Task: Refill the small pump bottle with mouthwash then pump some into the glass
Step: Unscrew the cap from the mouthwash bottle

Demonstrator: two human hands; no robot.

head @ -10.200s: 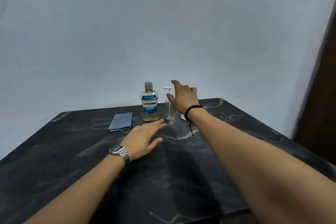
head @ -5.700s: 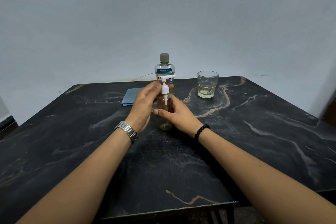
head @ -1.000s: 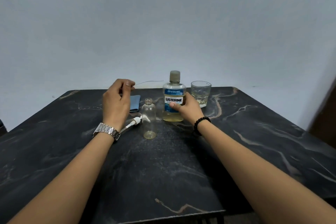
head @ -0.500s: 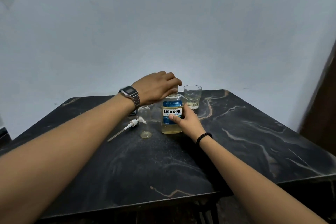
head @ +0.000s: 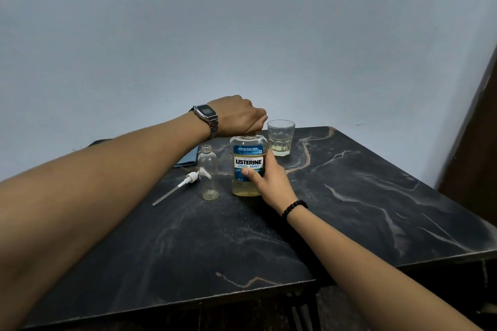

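Head view: the Listerine mouthwash bottle [head: 248,165] stands upright on the dark marbled worktop [head: 349,209]. The left hand [head: 238,115] curls over its cap from above; the right hand [head: 270,179] grips its body. Just left stands the small uncapped bottle [head: 208,176], its pump [head: 188,179] lying beside; the glass [head: 281,137] stands behind.

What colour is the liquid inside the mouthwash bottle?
Pale yellow, pooled low in the mouthwash bottle below its blue label; it shows in the head view.

Both forearms are bare, no sleeves showing. The left wrist wears a metal-band digital watch [head: 206,115]; the right wrist carries a black bead bracelet [head: 294,208].
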